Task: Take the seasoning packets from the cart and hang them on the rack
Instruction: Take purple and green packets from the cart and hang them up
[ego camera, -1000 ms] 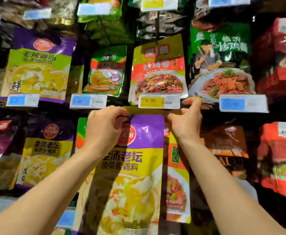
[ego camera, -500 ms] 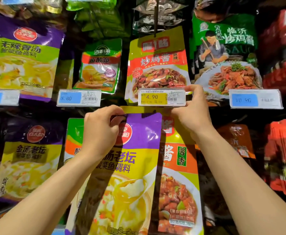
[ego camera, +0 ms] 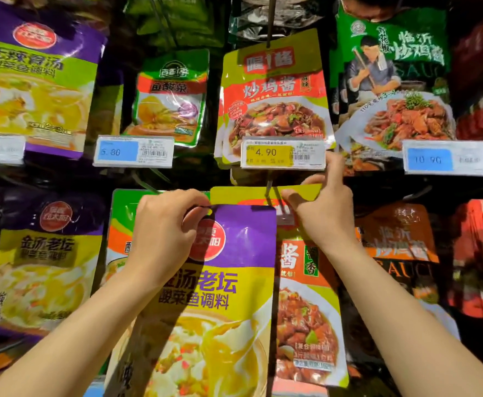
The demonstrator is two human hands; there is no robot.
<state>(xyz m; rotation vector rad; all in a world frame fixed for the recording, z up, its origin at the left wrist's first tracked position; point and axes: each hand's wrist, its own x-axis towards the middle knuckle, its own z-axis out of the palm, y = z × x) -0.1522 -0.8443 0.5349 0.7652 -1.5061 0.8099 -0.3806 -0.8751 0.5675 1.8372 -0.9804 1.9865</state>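
Below the yellow price tag [ego camera: 282, 153], left hand [ego camera: 164, 233] pinches the purple packet's [ego camera: 214, 296] top edge, right hand [ego camera: 324, 207] the yellow-green packet's [ego camera: 306, 282].

Front packet [ego camera: 220, 282]: purple top with a red round logo, yellow-green band with purple lettering, pale yellow soup picture below. Packet behind it [ego camera: 306, 310]: yellow-green top, orange band, brown-red dish picture. Price tags: one yellow [ego camera: 283, 154], two blue and white [ego camera: 133, 151] [ego camera: 446, 159].

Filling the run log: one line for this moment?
left hand: grips purple packet | right hand: pinches yellow-green packet top | at hook
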